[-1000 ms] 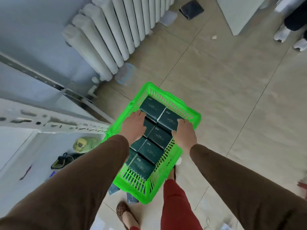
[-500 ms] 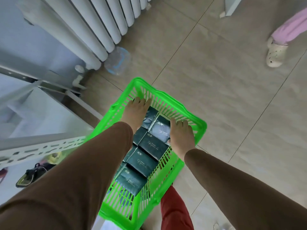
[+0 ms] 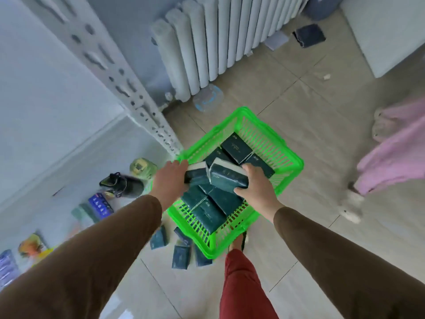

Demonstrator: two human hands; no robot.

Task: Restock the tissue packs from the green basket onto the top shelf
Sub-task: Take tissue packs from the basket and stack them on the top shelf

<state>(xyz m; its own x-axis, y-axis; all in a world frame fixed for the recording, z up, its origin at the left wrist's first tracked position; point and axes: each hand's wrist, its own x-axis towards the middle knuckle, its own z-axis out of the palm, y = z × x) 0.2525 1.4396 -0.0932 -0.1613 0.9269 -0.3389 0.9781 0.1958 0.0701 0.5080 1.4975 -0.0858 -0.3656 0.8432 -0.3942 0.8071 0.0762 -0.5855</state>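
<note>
At the far left stands the pale grey metal shelving unit (image 3: pixel 57 93), its perforated upright post (image 3: pixel 128 88) slanting down toward the basket. The shelf board beside it is where the packs belong, judging by the task, though which level is the top one cannot be told from this angle. On a lower level sit a dark shoe (image 3: pixel 122 184) and a few coloured packets, too blurred to identify.

The left hand (image 3: pixel 169 184) grips a dark green plastic-wrapped tissue pack (image 3: pixel 195 174) at its left end, fingers curled over the top edge, just above the basket's left rim. Right beside it, touching, the right hand (image 3: pixel 255 188) clasps a second dark green tissue pack (image 3: pixel 228 176) from its right end, thumb over the near side. Both packs are raised slightly above the rest, tilted, probably so that two can be carried to the shelf in one trip.

Beneath the hands, the bright green slatted plastic basket (image 3: pixel 285 157) sits on the beige tiled floor (image 3: pixel 310 134) close to the shelf post, which keeps the reach short. Several more dark packs lie flat inside it, so the restocking looks far from finished. A few similar packs (image 3: pixel 180 256) lie on the floor by the basket's near left corner.

Farther back stands a white ribbed radiator (image 3: pixel 207 42). At the far right, someone in pink trousers (image 3: pixel 395 157) stands well apart.
</note>
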